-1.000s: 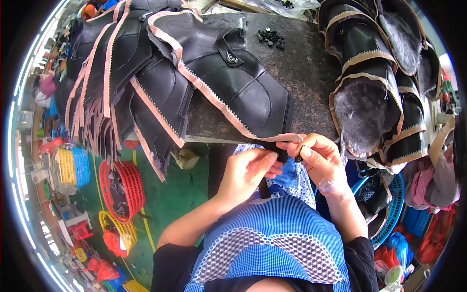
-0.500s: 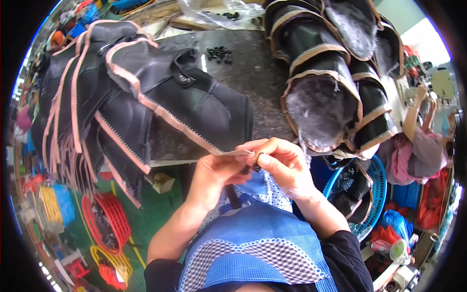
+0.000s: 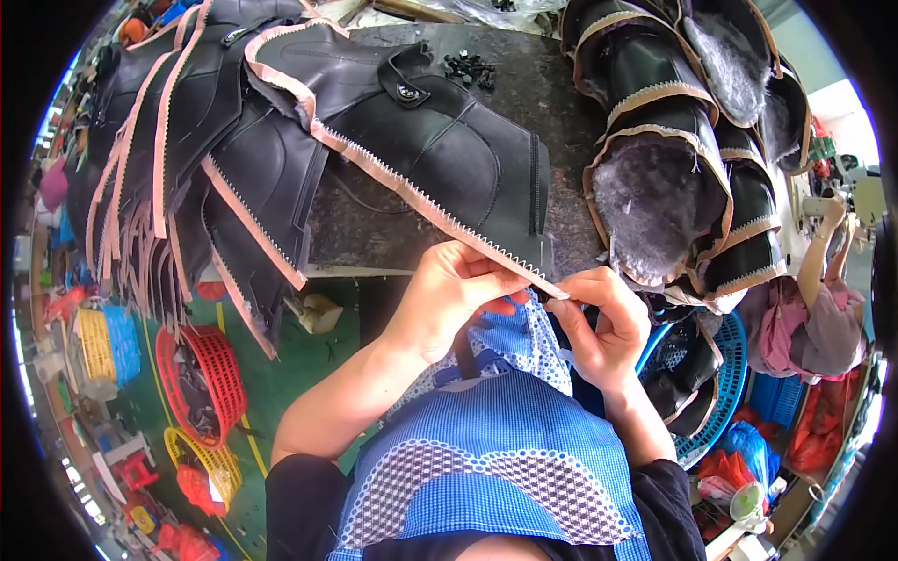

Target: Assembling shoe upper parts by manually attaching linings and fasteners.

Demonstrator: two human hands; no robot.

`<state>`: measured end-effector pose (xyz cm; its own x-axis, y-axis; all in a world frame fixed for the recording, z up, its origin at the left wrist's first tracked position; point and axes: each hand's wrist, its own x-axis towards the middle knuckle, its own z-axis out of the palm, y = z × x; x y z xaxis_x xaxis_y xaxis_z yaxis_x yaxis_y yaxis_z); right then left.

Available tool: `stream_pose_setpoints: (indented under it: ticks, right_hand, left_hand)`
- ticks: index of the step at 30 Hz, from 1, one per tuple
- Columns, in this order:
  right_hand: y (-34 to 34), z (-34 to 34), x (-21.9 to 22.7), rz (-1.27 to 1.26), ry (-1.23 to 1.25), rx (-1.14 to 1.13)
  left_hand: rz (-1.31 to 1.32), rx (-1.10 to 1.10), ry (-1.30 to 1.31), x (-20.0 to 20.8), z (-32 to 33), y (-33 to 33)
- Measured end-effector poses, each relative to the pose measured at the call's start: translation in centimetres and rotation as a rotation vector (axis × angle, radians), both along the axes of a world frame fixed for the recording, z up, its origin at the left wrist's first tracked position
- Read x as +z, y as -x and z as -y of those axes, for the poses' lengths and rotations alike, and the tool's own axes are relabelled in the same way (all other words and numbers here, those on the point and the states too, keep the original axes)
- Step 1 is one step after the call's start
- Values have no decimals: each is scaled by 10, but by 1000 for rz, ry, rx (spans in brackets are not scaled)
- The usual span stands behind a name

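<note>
A black leather boot upper [image 3: 449, 159] lies slanted across the near part of the table, with a strap and a metal snap on it. A pink binding strip [image 3: 402, 192] with pale zigzag stitching runs down its near edge. My left hand [image 3: 444, 304] is closed on this strip, close to its lower right end. At the very tip, my right hand [image 3: 603, 323] pinches the strip's end between thumb and fingers. Whatever else may be within the right fingertips is too small to make out. Small black pieces [image 3: 470, 70] lie in a pile beyond the upper.
More black uppers with pink edges [image 3: 178, 122] overlap at the left. Fleece-lined black boot shafts [image 3: 659, 201] are stacked at right. Below stand a blue basket [image 3: 734, 374], a red basket [image 3: 229, 383] and a yellow basket [image 3: 229, 477]. Another person [image 3: 809, 309] sits at far right.
The upper has shifted right and slightly down in view. My right hand moved right, to the strip's tip. The small dark thing seen at its fingers earlier no longer shows.
</note>
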<state>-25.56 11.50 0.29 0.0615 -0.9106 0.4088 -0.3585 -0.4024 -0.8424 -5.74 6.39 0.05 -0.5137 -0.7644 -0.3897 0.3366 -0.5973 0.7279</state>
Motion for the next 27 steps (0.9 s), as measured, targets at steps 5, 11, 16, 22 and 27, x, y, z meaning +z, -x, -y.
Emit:
stream_pose_setpoints:
  ticks: [5, 11, 16, 22, 27]
  right_hand:
    - [-7, 5, 4, -127, 72, 5]
    - [-16, 7, 8, -293, 112, -100]
    - [-13, 11, 7, -285, 130, -50]
    - [-5, 12, 1, -377, 216, 8]
    - [-12, 21, -2, -335, 153, -65]
  left_hand:
    - [90, 26, 46, -1, -2, 2]
    - [74, 49, 89, -7, -5, 4]
    - [60, 57, 105, -10, -7, 3]
    - [117, 14, 164, -12, -5, 3]
    - [199, -71, 221, -12, -4, 2]
